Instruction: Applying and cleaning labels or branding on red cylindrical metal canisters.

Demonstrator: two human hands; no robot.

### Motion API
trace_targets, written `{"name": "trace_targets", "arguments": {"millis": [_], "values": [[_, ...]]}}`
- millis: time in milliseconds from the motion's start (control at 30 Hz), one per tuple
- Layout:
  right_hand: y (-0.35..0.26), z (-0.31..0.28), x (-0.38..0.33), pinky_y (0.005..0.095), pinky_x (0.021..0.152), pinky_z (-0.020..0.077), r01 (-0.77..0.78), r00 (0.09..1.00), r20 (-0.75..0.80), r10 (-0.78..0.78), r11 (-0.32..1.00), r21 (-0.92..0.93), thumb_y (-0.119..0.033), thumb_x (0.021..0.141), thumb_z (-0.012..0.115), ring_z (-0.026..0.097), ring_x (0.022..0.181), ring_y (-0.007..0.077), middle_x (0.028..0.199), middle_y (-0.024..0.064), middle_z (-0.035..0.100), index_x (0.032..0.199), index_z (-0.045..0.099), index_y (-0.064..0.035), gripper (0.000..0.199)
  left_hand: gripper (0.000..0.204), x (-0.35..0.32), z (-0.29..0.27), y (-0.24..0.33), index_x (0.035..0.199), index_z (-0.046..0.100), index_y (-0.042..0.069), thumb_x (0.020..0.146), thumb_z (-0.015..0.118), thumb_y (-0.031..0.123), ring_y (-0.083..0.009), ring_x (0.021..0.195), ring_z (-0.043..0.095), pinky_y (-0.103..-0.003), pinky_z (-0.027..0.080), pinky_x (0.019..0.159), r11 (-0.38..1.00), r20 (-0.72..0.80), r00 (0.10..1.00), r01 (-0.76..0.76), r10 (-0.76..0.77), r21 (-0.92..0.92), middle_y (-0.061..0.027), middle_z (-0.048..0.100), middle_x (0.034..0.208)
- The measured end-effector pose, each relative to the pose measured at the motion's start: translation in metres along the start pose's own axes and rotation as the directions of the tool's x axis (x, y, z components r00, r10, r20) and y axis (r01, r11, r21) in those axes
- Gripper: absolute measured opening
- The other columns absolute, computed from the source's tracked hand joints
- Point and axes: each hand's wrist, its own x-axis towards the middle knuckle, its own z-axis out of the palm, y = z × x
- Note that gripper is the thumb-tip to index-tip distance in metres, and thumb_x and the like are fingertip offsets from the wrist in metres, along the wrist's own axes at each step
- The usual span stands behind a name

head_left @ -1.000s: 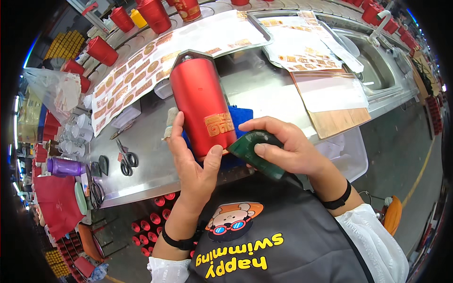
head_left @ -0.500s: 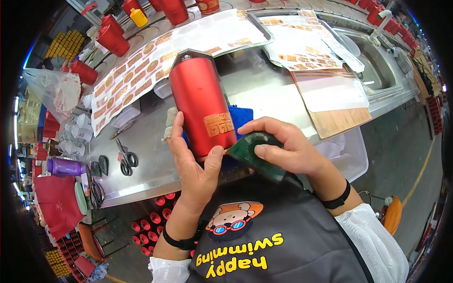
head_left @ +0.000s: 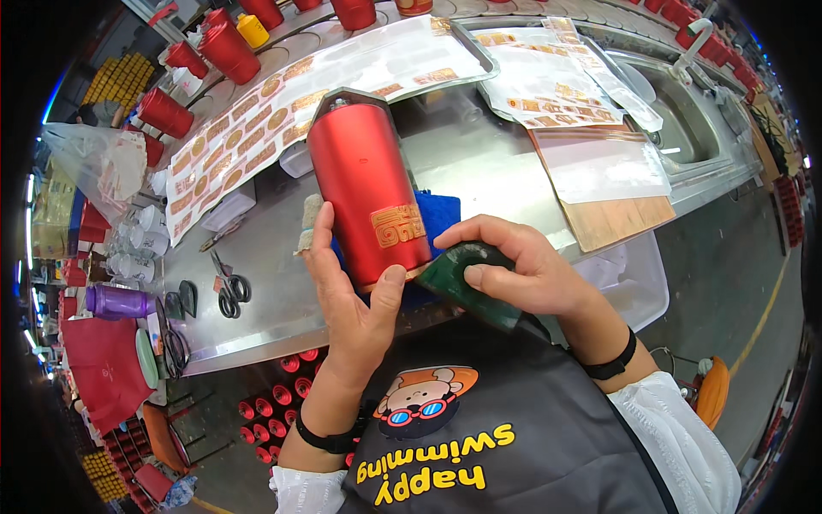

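The red bottle [head_left: 370,193] stands tilted over the bench [head_left: 479,163], its base close to the person's chest, with a gold decal [head_left: 399,224] low on its side. The left hand [head_left: 351,295] is closed around the lower part of the bottle, thumb on the front just below the decal, fingers wrapped behind. The right hand [head_left: 522,270] grips a dark green pad [head_left: 467,287] and presses its tip against the bottle's base edge, just right of the left thumb. A blue cloth [head_left: 441,214] lies on the bench right behind the bottle. Farther back, decal sheets [head_left: 282,94] spread across the bench, and more sheets [head_left: 556,77] lie to the right beside a sink [head_left: 685,128]. Scissors [head_left: 229,287] lie at the left, near a purple bottle [head_left: 120,301]. Red cups [head_left: 227,47] line the far edge.
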Motion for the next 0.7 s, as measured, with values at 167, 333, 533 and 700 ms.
{"name": "trace_targets", "arguments": {"millis": [167, 333, 533, 700], "values": [[0.0023, 0.0005, -0.0007, 0.0275, 0.081, 0.0513, -0.063, 0.998, 0.006, 0.063, 0.986, 0.155, -0.004, 0.086, 0.055, 0.064, 0.089, 0.0125, 0.098, 0.0081, 0.066, 0.12, 0.056, -0.0009, 0.033, 0.081, 0.0007, 0.0027, -0.0009, 0.145, 0.023, -0.006, 0.085, 0.067, 0.027, -0.0321, 0.132, 0.032, -0.041, 0.025, 0.111, 0.998, -0.04, 0.999, 0.007, -0.009, -0.055, -0.0227, 0.03, 0.14], [0.0028, 0.0003, 0.0001, 0.0264, 0.08, 0.0516, 0.001, 1.0, -0.013, 0.0, 0.998, 0.062, -0.004, 0.088, 0.055, 0.064, 0.089, 0.0121, 0.101, 0.0074, 0.065, 0.123, 0.053, 0.0023, 0.035, 0.077, 0.0004, 0.0, -0.0008, 0.148, 0.017, -0.003, 0.09, 0.061, 0.018, -0.0239, 0.131, 0.035, -0.036, 0.028, 0.111, 0.999, 0.007, 1.0, -0.005, 0.005, -0.036, -0.0175, 0.029, 0.146], [0.0029, 0.0013, -0.0013, 0.0276, 0.08, 0.0517, -0.065, 0.998, -0.012, 0.068, 0.982, 0.18, -0.004, 0.087, 0.055, 0.064, 0.086, 0.0121, 0.098, 0.0076, 0.065, 0.12, 0.055, -0.0004, 0.033, 0.076, -0.0001, -0.0009, -0.0003, 0.148, 0.017, -0.003, 0.09, 0.06, 0.018, -0.0239, 0.132, 0.034, -0.036, 0.027, 0.111, 1.0, 0.011, 1.0, -0.001, 0.001, -0.02, -0.0176, 0.029, 0.147], [0.006, 0.0044, -0.0011, 0.0268, 0.079, 0.0519, 0.027, 1.0, -0.013, -0.025, 0.995, 0.092, -0.004, 0.088, 0.054, 0.064, 0.086, 0.0113, 0.098, 0.0069, 0.065, 0.121, 0.053, -0.0004, 0.033, 0.076, 0.0001, -0.0009, -0.0008, 0.148, 0.017, -0.003, 0.091, 0.06, 0.019, -0.0239, 0.132, 0.034, -0.036, 0.027, 0.111, 0.999, 0.006, 1.0, 0.001, 0.0, -0.045, -0.0176, 0.029, 0.147]]}}
